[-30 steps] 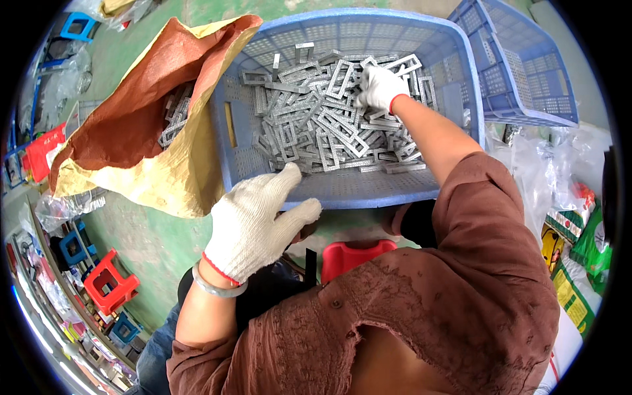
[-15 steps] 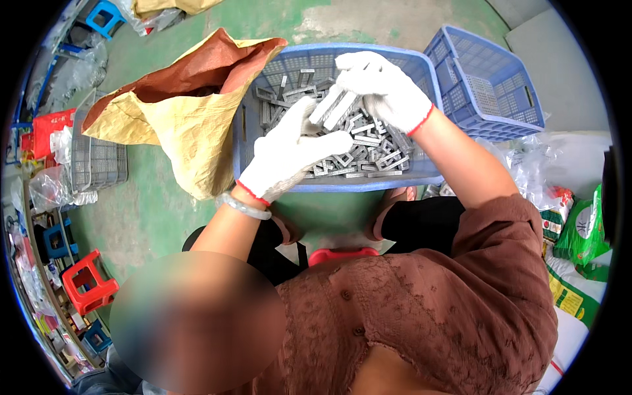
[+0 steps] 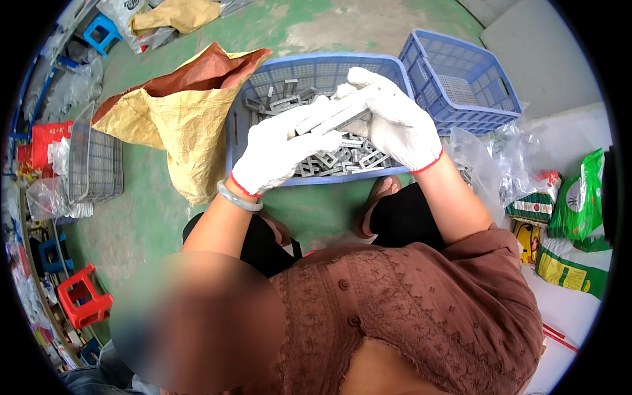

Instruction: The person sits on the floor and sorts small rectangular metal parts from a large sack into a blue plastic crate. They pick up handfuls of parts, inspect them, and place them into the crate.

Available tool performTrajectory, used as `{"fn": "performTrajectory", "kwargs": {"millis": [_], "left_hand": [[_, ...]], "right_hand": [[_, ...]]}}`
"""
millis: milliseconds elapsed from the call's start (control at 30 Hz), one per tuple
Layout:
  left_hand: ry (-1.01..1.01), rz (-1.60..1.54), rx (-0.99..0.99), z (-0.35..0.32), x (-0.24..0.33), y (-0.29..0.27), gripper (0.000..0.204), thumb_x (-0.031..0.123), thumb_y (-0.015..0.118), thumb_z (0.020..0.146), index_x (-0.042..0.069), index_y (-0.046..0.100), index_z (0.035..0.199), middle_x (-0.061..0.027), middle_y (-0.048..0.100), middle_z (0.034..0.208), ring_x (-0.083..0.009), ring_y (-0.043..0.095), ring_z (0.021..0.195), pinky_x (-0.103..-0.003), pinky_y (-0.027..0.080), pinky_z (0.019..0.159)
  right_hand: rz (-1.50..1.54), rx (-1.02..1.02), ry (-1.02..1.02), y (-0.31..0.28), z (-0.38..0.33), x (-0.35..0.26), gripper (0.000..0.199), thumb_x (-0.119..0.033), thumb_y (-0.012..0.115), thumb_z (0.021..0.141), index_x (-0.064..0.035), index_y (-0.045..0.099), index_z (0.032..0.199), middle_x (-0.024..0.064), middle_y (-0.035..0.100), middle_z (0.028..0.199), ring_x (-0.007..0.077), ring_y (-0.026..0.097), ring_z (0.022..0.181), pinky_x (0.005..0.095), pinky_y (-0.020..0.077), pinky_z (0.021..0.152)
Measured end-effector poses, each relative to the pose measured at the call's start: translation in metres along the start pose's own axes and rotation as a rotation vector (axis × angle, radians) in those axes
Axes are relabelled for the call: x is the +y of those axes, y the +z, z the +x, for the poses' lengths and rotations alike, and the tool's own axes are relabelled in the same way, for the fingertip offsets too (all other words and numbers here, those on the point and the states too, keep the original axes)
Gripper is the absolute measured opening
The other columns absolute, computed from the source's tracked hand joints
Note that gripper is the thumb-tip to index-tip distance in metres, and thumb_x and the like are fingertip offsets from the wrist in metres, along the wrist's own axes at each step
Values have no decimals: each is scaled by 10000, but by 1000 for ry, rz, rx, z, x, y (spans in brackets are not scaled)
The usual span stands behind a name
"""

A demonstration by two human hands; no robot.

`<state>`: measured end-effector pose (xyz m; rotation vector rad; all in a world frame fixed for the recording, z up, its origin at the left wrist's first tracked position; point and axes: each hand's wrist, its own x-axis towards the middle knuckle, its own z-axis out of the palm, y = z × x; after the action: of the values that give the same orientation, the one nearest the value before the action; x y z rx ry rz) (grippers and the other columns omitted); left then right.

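Both my hands wear white knit gloves with red cuffs and meet over a blue plastic crate (image 3: 319,180). Between them is a small stack of long grey metal pieces (image 3: 339,117), lying slantwise. My right hand (image 3: 401,125) is closed around their right end. My left hand (image 3: 273,148) has its thumb below and fingers above their left end; its palm side is partly hidden. Below the hands, many loose rectangular grey metal frames (image 3: 374,158) lie jumbled in the crate.
A yellow woven sack (image 3: 191,125) with a reddish lining leans at the crate's left side. Another blue crate (image 3: 461,112) stands at the right. Farther left are a grey basket (image 3: 95,164) and a red stool (image 3: 84,296). Green bags (image 3: 582,204) and clear plastic lie at the right.
My left hand has come up to the metal pieces and closed on their left end. The pieces have tilted flatter in my right hand. The view has shifted slightly.
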<state>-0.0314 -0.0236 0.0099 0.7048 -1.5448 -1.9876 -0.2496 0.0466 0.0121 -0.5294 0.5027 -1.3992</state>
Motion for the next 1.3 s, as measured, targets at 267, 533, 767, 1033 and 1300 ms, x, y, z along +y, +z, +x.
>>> {"fn": "performTrajectory", "kwargs": {"millis": [267,533,767,1033,1300], "left_hand": [[-13,54,36,-1,3,-9,536,-52,742,822,-101,550,1320,-166,553,1404,-184,584,1211,-306,533,940],[-14,-41,86,-8,8,3,518,-92,722,814,-111,560,1306,-175,548,1412,-207,606,1193,-312,553,941],[24,-21,91,-5,7,9,509,-89,737,804,-112,575,1287,-163,601,1345,-181,632,1125,-302,562,894],[9,-143,87,-1,3,10,448,-80,730,815,-109,601,1243,-160,653,1248,-185,665,1042,-293,568,830],[-57,-25,84,0,10,3,424,-35,736,815,-96,615,1217,-126,700,1118,-165,672,945,-280,560,813]], "right_hand": [[-218,-129,-18,-8,-3,-1,652,109,661,817,-52,479,1422,155,564,1356,322,562,1256,537,519,1014],[-350,-42,-100,-7,-10,0,616,94,699,834,-60,490,1393,131,593,1238,250,622,1132,393,576,924],[-342,-30,-120,-13,-13,0,631,84,681,844,-30,474,1428,132,584,1325,248,558,1263,373,499,1043],[-364,-2,-99,-26,-14,0,527,21,648,897,-7,493,1400,148,609,1294,265,602,1204,399,534,993],[-271,67,53,-23,-7,4,472,-71,630,934,66,481,1360,208,638,1200,325,692,995,455,611,817]]}}
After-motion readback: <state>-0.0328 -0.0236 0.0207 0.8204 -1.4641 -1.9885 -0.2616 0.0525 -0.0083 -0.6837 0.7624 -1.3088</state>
